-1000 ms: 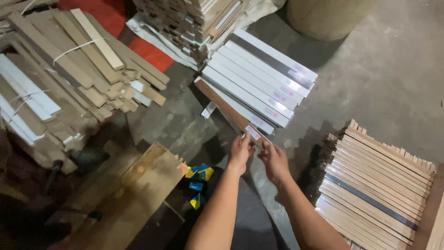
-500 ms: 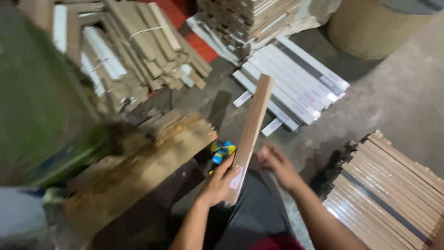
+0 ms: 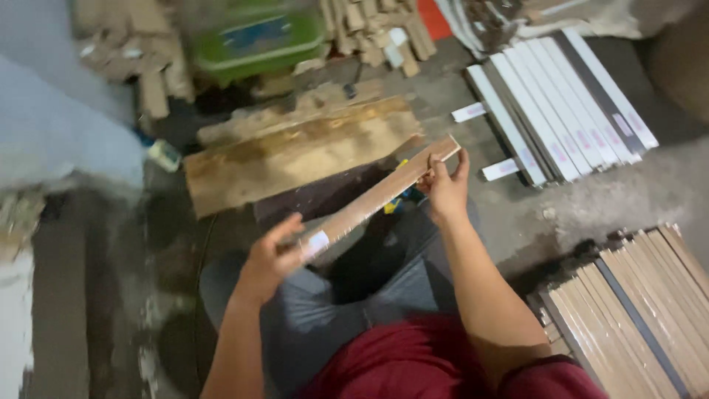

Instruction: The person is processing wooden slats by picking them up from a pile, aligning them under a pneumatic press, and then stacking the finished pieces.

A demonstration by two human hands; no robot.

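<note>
I hold a long thin wooden strip across my lap, slanting from lower left to upper right. My left hand grips its near end, beside a small white label stuck on the strip. My right hand pinches the far end with fingers curled over the edge. A rough wooden board lies on the floor just beyond the strip. My legs in grey trousers sit below it.
A row of white and grey strips lies at upper right. A stack of tan strips sits at lower right. A green crate and bundled wood offcuts stand at the back. Small blue-yellow items peek under the strip.
The view has swung to the left. The strip went from standing nearly upright in my left hand to lying slanted across my lap, with my right hand now on its far end.
</note>
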